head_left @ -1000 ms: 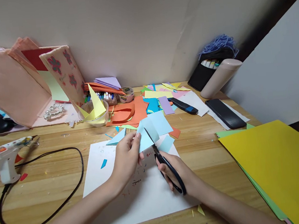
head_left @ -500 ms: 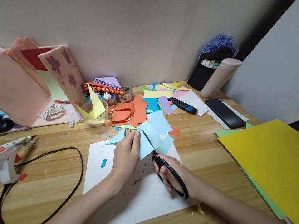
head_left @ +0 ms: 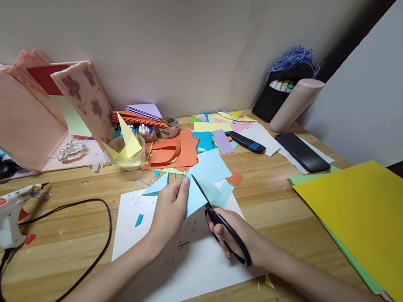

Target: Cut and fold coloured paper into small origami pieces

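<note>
My left hand (head_left: 171, 205) is closed on a piece of light blue paper (head_left: 196, 196), thumb on top. Wrapped round the handles of black scissors (head_left: 237, 236), my right hand (head_left: 232, 232) holds them with the blades pointing up and away across the blue paper. One blade lies over the paper's face; the other is hidden beneath it. Below both hands is a white sheet (head_left: 147, 283) with small marks. More light blue pieces (head_left: 215, 165) lie just beyond, and a folded light blue piece (head_left: 156, 184) is behind my left hand.
A white glue gun (head_left: 8, 216) with a looping black cord stands at left. Orange paper (head_left: 186, 148), a plastic bowl (head_left: 130, 165) with yellow pieces, and a box cutter (head_left: 246, 142) lie at the back. A phone (head_left: 301, 151) and yellow sheets (head_left: 372, 218) are at right.
The blue paper and scissors have shifted only slightly, with the paper's lower corner tilting a little. Both hands keep their hold.
</note>
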The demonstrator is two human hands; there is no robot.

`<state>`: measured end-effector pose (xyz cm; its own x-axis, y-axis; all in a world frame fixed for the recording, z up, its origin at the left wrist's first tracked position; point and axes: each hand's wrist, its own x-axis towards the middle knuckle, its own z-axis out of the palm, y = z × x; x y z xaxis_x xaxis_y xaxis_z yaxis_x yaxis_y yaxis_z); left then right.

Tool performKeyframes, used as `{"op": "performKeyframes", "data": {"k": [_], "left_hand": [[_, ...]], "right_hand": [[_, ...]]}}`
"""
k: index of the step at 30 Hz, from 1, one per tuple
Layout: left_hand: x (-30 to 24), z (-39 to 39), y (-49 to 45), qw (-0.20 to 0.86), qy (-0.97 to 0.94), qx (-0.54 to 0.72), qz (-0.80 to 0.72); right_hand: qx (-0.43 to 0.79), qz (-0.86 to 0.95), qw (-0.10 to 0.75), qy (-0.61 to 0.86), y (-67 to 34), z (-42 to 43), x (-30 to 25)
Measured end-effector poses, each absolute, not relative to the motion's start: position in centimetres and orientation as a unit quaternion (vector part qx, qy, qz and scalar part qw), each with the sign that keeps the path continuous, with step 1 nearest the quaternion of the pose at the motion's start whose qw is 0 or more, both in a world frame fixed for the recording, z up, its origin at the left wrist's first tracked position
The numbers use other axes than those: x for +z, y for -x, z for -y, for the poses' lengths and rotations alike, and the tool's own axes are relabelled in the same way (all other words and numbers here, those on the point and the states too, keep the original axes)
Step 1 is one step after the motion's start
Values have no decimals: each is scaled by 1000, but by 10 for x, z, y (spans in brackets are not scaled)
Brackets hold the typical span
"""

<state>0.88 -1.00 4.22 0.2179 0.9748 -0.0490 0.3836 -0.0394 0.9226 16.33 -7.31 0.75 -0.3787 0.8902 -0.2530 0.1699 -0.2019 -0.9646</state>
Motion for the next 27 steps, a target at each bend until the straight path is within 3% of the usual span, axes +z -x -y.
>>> {"op": "performKeyframes", "data": {"k": [27], "left_hand": [[47,13,-11,465,-643,298,-530]], "right_hand": [[613,544,321,474,-159,75,0]]}}
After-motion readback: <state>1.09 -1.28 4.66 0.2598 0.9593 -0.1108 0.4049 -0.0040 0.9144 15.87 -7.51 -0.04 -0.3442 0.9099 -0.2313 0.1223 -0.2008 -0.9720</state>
